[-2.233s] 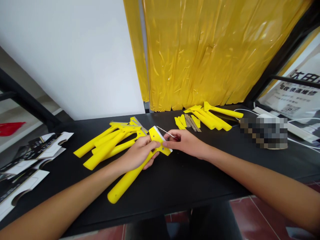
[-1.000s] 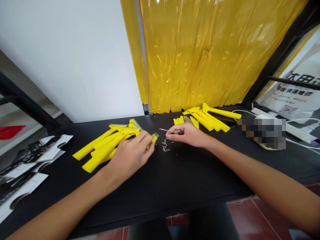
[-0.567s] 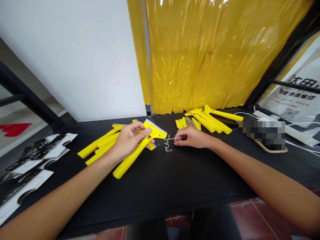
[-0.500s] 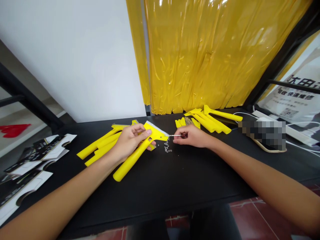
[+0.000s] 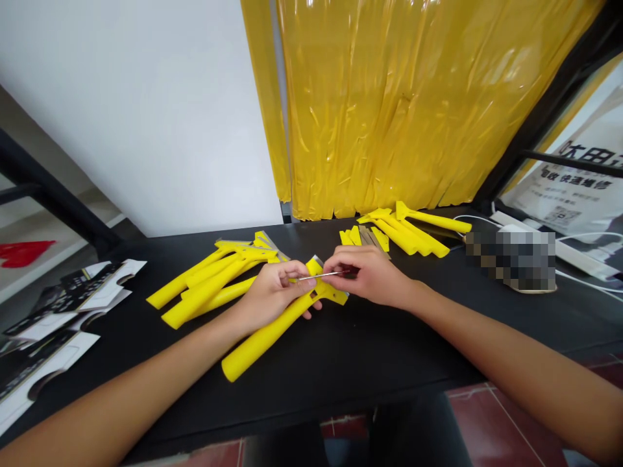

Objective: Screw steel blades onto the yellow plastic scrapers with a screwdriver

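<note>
My left hand point(image 5: 272, 293) is closed around a yellow plastic scraper point(image 5: 265, 334), whose tube handle slants down toward me and whose wide head points up and right. In my right hand point(image 5: 374, 269) is a thin screwdriver point(image 5: 322, 275) with a dark red handle mostly hidden by the fingers. Its metal shaft lies across the scraper's head, with the tip near my left thumb and fingers. Several more yellow scrapers point(image 5: 204, 279) lie piled just left of my left hand. Behind my right hand are small flat yellow pieces point(image 5: 351, 237).
More yellow handles point(image 5: 406, 237) lie at the back right of the black table point(image 5: 389, 363). A blurred-out object point(image 5: 516, 263) and a white power strip point(image 5: 559, 246) with cables are at the right. Printed cardboard sleeves point(image 5: 63, 324) lie at the left, and a yellow plastic curtain point(image 5: 389, 110) hangs behind.
The screwdriver has moved from the scraper's right corner to lie across its head. The scraper has shifted right and down; the small metal parts seen beneath it are now hidden.
</note>
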Demonstrator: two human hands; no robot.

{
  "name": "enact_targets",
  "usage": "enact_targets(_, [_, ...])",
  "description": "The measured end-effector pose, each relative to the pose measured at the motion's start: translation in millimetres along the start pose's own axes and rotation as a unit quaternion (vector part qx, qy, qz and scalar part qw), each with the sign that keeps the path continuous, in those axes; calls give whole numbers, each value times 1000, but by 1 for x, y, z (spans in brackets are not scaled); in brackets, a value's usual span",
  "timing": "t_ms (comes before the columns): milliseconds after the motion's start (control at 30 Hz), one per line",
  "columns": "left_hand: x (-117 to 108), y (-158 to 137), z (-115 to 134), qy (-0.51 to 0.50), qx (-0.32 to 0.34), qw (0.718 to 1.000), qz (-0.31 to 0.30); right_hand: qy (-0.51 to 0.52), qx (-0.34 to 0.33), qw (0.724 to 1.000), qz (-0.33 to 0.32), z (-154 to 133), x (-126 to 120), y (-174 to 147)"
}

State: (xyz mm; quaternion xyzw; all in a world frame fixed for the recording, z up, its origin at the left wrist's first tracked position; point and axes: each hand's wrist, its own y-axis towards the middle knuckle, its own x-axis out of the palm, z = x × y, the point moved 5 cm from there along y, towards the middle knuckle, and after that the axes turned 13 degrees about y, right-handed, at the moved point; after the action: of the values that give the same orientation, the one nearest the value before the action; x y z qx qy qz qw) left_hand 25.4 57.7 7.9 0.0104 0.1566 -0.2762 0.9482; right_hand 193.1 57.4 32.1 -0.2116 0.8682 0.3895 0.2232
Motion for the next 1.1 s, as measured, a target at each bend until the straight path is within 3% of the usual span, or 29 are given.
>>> enact_targets(467, [4,-5,-1,54,36,998,11,-42,73,996,-20,-14,0,2])
enact_targets(833, [11,-4,-6,-9,7,1000,22,102,195,974,52,14,8,-3])
enact_targets(1000, [8,1,-13,-59,-26,998,10,47,130,985,105,6,-17,1])
enact_targets(1100, [4,3,-14,-82,-42,995,41,-17,93,993,66,-3,-32,0])
